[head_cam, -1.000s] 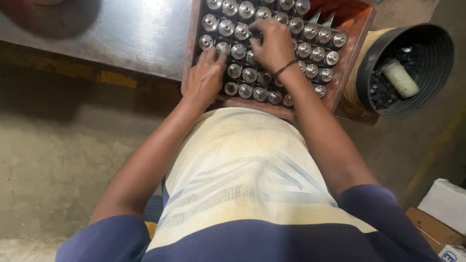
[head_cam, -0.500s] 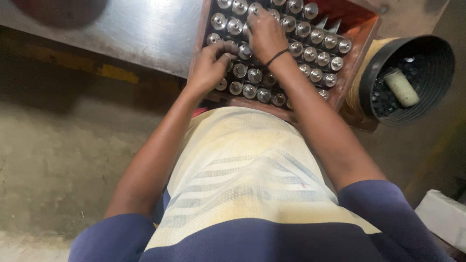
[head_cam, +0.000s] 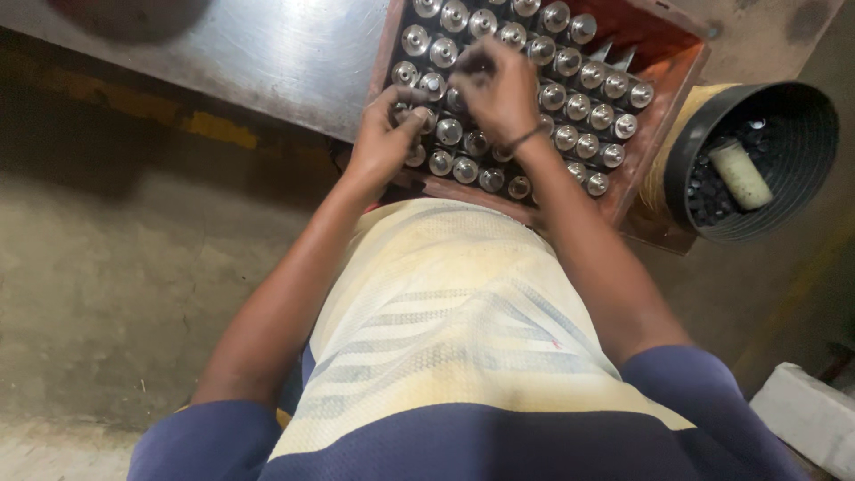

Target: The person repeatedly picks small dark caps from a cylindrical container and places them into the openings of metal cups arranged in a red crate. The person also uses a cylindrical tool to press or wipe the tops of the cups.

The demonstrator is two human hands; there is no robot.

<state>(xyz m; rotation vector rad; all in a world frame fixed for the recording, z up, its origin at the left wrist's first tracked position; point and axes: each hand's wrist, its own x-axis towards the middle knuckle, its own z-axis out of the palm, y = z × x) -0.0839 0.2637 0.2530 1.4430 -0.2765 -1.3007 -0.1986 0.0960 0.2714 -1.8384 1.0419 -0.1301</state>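
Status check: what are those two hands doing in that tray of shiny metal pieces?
Left hand pinching one metal piece. Right hand fingering the rows in the red tray. Nothing blocking.

Shiny silver metal pieces (head_cam: 583,107) fill a reddish-brown tray (head_cam: 663,85) on a grey steel table (head_cam: 267,53); a black bucket (head_cam: 806,116) holds what looks like a pale cream cylinder (head_cam: 739,174).
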